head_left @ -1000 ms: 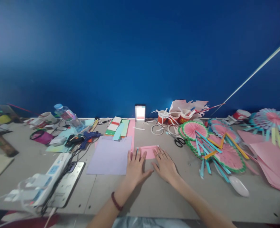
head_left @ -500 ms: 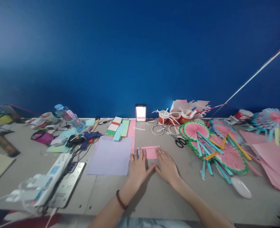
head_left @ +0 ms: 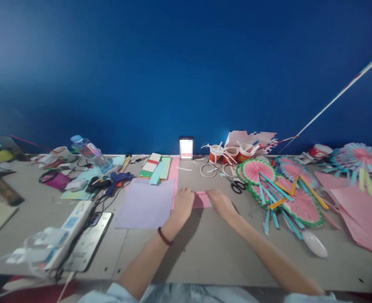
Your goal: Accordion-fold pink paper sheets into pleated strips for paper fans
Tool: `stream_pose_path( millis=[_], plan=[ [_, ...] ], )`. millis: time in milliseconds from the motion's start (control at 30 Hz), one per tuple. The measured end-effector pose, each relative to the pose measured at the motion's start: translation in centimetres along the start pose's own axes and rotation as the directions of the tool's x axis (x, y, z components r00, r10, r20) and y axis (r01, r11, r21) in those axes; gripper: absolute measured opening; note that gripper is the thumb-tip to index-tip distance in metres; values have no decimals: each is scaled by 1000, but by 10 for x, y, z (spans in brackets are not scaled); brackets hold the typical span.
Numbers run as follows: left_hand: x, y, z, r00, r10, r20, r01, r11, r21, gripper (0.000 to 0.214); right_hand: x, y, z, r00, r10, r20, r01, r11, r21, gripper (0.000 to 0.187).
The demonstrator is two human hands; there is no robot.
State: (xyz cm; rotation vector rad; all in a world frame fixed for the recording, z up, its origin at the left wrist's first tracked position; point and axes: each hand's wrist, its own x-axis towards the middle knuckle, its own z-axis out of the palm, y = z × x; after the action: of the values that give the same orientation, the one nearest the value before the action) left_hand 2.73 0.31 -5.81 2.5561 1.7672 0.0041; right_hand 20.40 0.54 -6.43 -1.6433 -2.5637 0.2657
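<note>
Between my hands on the grey table lies a small strip of folded pink paper (head_left: 201, 200). My left hand (head_left: 184, 205), with a dark red bead bracelet at the wrist, grips its left end with curled fingers. At the right end my right hand (head_left: 220, 203) is closed on it in the same way. Both thumbs are mostly hidden behind the hands. Just left of my left hand is a flat lilac paper sheet (head_left: 148, 206), with pink paper partly under it.
Scissors (head_left: 238, 187) and paper fans (head_left: 258, 171) lie to the right, with a white spoon-shaped piece (head_left: 314, 244) before them. On the left are a power strip (head_left: 72, 227), a phone (head_left: 89, 242), a blue glue gun (head_left: 118, 180) and a bottle (head_left: 91, 153). Red cups (head_left: 216, 155) stand behind.
Both hands have gone from lying flat with fingers stretched over the pink paper to curled fingers gripping its two ends. The view has shifted slightly.
</note>
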Motion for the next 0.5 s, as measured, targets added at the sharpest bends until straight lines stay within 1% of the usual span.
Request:
stream_pose_path(
  millis=[33,133,367,500],
  plan=[
    [4,-2,1,1000,3,19,-3,1000,-16,25,5,1,-4,999,-10,45,12,999,-37,31],
    [11,-7,3,999,14,44,-12,999,-37,22,16,4,-11,995,-29,91,35,997,-71,25],
    [12,-13,11,997,65,45,-63,997,-36,20,21,6,-6,994,-36,99,48,992,-121,21],
    [9,-12,16,997,77,-20,-78,996,-43,20,21,3,-2,995,-39,88,51,989,-137,20]
  ],
)
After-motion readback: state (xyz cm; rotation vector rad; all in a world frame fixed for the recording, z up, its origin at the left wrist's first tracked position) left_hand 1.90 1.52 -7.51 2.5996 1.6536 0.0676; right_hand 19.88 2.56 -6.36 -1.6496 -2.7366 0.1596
